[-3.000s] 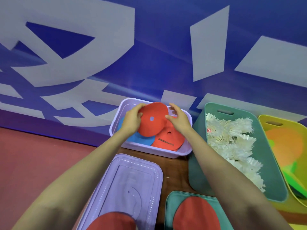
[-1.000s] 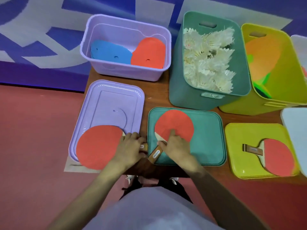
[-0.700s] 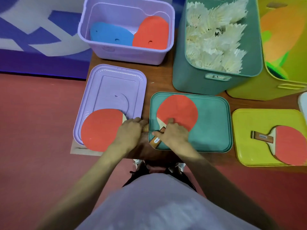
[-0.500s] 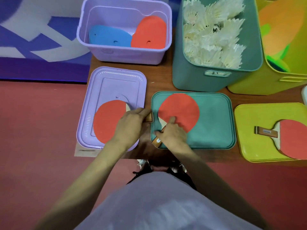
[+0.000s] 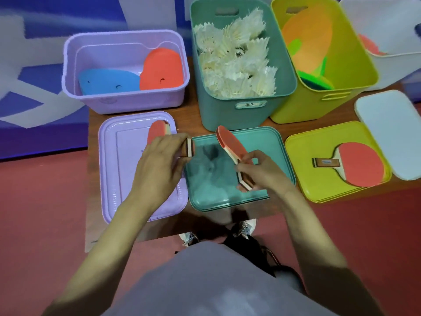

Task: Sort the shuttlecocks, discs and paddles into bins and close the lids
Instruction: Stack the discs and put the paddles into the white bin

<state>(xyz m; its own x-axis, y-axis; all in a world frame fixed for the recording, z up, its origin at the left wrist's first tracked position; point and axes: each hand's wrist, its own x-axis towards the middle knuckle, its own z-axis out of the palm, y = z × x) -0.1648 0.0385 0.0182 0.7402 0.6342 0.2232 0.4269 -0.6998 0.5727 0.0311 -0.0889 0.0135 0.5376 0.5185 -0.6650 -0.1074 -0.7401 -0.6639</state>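
My left hand (image 5: 159, 165) grips the handle of a red paddle (image 5: 157, 131) lifted off the purple lid (image 5: 114, 174). My right hand (image 5: 262, 172) grips the handle of a second red paddle (image 5: 230, 142), tilted up over the teal lid (image 5: 227, 192). A third red paddle (image 5: 360, 165) lies flat on the yellow lid (image 5: 303, 179). The purple bin (image 5: 123, 101) holds blue and red discs (image 5: 161, 69). The teal bin (image 5: 227, 115) is full of white shuttlecocks (image 5: 234, 65). The yellow bin (image 5: 355, 51) holds orange and green items.
A white lid (image 5: 394, 133) lies at the right, with a white bin (image 5: 391, 26) behind it. All sit on a small brown table (image 5: 95, 119) above a red floor. Blue and white wall graphics stand behind the bins.
Both hands left the purple bin and came down to the lids. Each took a paddle by the handle and raised it off its lid, tilting it on edge.
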